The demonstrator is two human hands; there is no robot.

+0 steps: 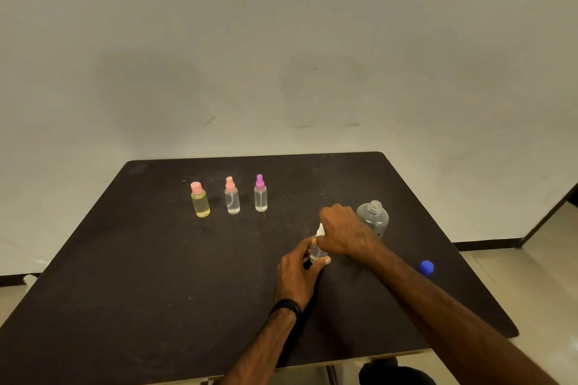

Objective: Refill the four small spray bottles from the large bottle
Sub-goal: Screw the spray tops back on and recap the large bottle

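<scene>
On the dark square table (125,275), beside the uncapped large clear plastic bottle (373,218), the right hand (342,233) pinches the white sprayer top of a small clear spray bottle (315,252); the left hand (295,272) wraps its body.

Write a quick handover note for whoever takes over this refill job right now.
Left hand grips a small clear spray bottle on the table. Right hand is on its white top; whether opening or closing, unclear.
Large bottle stands uncapped behind; its blue cap lies to the right.
Three small bottles stand capped at the back: yellow, clear with pink top, clear with purple top.
Fill progress unclear; check levels.
</scene>
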